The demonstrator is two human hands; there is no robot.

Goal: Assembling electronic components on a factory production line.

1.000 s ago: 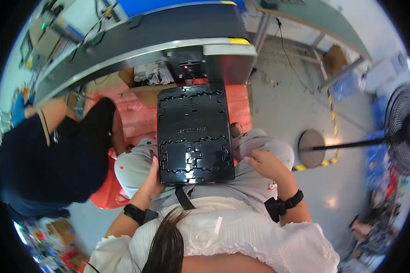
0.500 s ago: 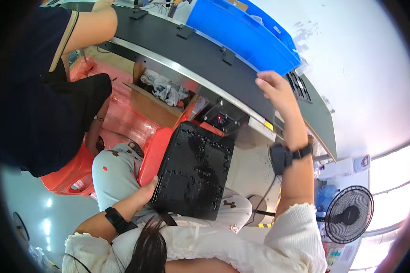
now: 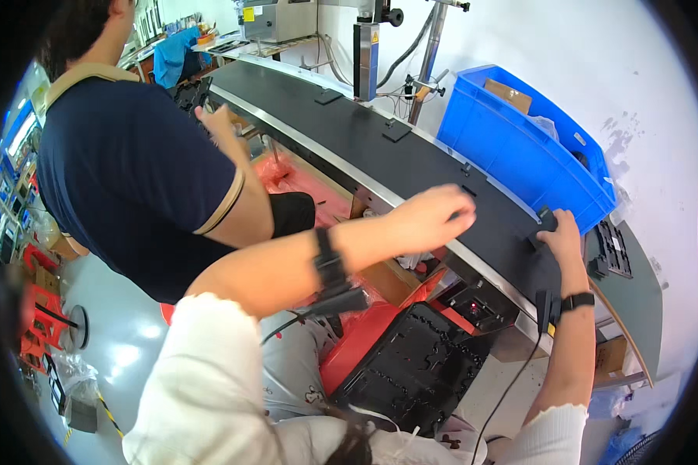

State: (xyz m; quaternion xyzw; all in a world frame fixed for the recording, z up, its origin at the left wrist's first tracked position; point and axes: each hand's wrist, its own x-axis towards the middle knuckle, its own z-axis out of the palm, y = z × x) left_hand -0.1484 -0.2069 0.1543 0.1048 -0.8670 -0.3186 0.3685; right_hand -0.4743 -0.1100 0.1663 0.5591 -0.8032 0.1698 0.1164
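My left hand (image 3: pixel 434 221) reaches across the belt's near edge, fingers loosely curled and slightly blurred. A gap shows between thumb and fingers, with nothing visible in them. Just past its fingertips lies a small flat black part (image 3: pixel 468 191). At the belt's right end, my right hand (image 3: pixel 566 239) pinches a similar small black part (image 3: pixel 545 220) at its edge. A black moulded plastic tray (image 3: pixel 415 364) with shallow recesses rests on my lap, touched by neither hand. The black conveyor belt (image 3: pixel 434 172) carries several such parts spaced along its far side.
Behind the belt stands a large blue bin (image 3: pixel 512 132) with a cardboard box inside. A co-worker in a dark shirt (image 3: pixel 139 170) sits to my left, one arm at the belt. A red stool (image 3: pixel 357 341) is beside the tray. Slotted black pieces (image 3: pixel 614 249) lie on a side table.
The view has swung left. My left hand has left the tray and come up over the belt. My right hand, empty before, now grips a small black part.
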